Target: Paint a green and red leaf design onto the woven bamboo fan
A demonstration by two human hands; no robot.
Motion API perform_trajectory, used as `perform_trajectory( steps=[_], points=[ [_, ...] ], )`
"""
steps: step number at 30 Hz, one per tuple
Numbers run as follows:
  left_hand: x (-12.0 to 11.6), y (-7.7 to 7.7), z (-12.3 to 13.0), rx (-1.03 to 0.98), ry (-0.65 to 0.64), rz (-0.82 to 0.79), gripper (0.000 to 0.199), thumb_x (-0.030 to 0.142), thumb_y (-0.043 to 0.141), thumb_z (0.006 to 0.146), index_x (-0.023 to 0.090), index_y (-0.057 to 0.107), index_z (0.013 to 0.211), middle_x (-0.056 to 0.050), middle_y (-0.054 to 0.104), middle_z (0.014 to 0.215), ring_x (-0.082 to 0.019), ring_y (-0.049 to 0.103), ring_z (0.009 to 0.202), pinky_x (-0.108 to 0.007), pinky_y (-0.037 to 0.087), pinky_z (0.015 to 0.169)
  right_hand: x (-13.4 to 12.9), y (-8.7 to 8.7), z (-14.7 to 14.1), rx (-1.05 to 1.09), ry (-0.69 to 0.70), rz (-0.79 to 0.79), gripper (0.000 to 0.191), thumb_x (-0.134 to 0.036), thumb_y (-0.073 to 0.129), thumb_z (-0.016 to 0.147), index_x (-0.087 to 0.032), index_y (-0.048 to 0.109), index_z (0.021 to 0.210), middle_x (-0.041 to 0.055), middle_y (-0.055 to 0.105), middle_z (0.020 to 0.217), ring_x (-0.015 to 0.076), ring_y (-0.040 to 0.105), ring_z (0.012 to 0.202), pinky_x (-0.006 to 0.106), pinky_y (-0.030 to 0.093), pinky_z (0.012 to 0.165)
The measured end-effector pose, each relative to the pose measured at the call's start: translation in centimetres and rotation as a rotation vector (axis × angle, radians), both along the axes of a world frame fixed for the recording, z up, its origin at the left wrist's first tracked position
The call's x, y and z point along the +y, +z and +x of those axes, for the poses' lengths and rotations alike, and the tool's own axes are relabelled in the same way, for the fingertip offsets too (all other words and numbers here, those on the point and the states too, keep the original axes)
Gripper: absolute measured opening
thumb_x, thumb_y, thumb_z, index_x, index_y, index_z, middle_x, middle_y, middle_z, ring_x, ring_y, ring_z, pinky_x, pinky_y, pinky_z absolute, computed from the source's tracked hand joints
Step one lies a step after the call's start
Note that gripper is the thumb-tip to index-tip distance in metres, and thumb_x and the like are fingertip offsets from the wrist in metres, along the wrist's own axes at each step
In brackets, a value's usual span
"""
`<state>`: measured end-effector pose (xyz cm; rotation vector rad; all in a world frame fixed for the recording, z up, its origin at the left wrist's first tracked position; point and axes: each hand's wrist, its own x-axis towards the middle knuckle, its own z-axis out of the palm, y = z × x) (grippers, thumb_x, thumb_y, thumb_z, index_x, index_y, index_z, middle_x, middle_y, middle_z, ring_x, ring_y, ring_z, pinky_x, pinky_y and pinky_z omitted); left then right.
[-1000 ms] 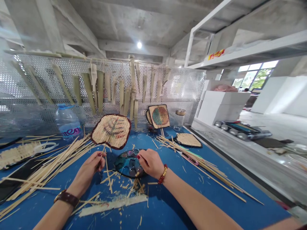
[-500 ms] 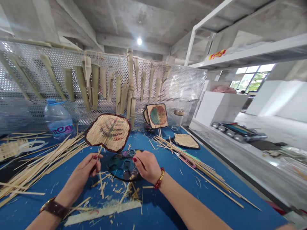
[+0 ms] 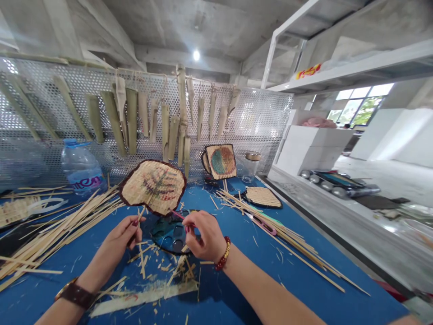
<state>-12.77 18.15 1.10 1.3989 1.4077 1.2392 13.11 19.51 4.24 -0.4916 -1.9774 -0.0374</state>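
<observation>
My left hand (image 3: pixel 126 232) is closed round the thin handle of a woven fan (image 3: pixel 152 186), holding it upright over the table. The fan is pale with a dark bound edge and carries red, green and dark painted strokes. In my right hand (image 3: pixel 203 234) I pinch a slim pinkish-red paintbrush (image 3: pixel 177 214), its tip at the lower right edge of the fan. Under both, a dark paint palette (image 3: pixel 165 234) with round wells lies on the blue table, partly hidden by my right hand.
Long bamboo strips (image 3: pixel 72 225) lie at left, with more strips (image 3: pixel 287 239) and pink-handled scissors (image 3: pixel 264 225) at right. Finished-looking fans (image 3: pixel 221 161), a glass jar (image 3: pixel 250 167) and a water bottle (image 3: pixel 83 169) stand behind. Offcuts litter the front around a flat pale strip (image 3: pixel 145 299).
My right hand has turned and lowered slightly from over the palette, and the brush now shows, pointing up-left to the fan's lower edge. My left hand keeps holding the fan in nearly the same place.
</observation>
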Motion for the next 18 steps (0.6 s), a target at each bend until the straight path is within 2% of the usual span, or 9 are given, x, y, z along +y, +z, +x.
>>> perform_trajectory(
  steps=[4, 8, 13, 18],
  points=[
    [-0.3, -0.1, 1.0, 0.059, -0.055, 0.004, 0.047, 0.059, 0.05, 0.082, 0.018, 0.052, 0.105, 0.006, 0.054, 0.058, -0.012, 0.04, 0.049, -0.024, 0.032, 0.049, -0.5, 0.4, -0.4, -0.006, 0.05, 0.042, 0.027, -0.01, 0.04, 0.089, -0.02, 0.054, 0.11, 0.0055, 0.071, 0.094, 0.0153, 0.065, 0.079, 0.029, 0.048, 0.074],
    [-1.2, -0.1, 2.5, 0.063, -0.11, 0.0, 0.046, 0.058, 0.047, 0.086, 0.019, 0.051, 0.108, 0.006, 0.052, 0.059, -0.011, 0.039, 0.051, -0.023, 0.03, 0.048, -0.4, 0.7, -0.3, -0.02, 0.058, 0.041, 0.03, -0.012, 0.038, 0.093, -0.02, 0.052, 0.119, 0.0075, 0.071, 0.105, 0.0167, 0.066, 0.09, 0.031, 0.05, 0.08],
    [-1.6, -0.3, 3.0, 0.081, -0.161, 0.028, 0.041, 0.055, 0.047, 0.089, 0.019, 0.054, 0.108, 0.005, 0.051, 0.06, -0.011, 0.039, 0.052, -0.023, 0.029, 0.048, -0.2, 1.0, 0.1, 0.006, 0.015, 0.035, 0.034, -0.01, 0.039, 0.092, -0.019, 0.051, 0.123, 0.0078, 0.071, 0.104, 0.0164, 0.066, 0.089, 0.031, 0.051, 0.079],
    [-1.5, -0.4, 2.8, 0.067, -0.168, 0.038, 0.038, 0.052, 0.049, 0.089, 0.02, 0.057, 0.107, 0.004, 0.051, 0.062, -0.013, 0.045, 0.057, -0.023, 0.035, 0.053, -0.3, 1.3, 0.3, 0.014, 0.008, 0.021, 0.034, -0.01, 0.038, 0.093, -0.02, 0.052, 0.122, 0.008, 0.072, 0.103, 0.0164, 0.066, 0.089, 0.031, 0.051, 0.079]
  ],
)
